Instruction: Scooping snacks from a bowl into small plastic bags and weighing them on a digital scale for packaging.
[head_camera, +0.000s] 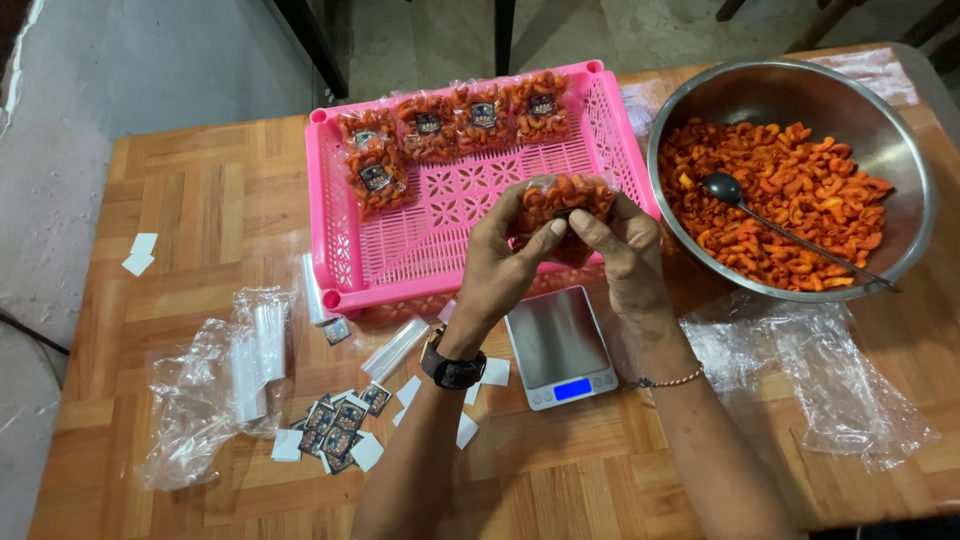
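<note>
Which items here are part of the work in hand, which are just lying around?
In use: snack bag held by left hand and right hand; pink tray; steel bowl; spoon; scale.
Lying about: paper scraps; loose plastic sheet.

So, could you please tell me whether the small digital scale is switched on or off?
On. The scale shows a lit blue display at its front edge; its steel platform is bare.

Wooden counter (200, 200): pink tray (460, 190) top centre, steel bowl (900, 150) upper right, scale (560, 348) centre, clear bags (215, 390) and stickers (340, 425) lower left, plastic (840, 380) lower right.
</note>
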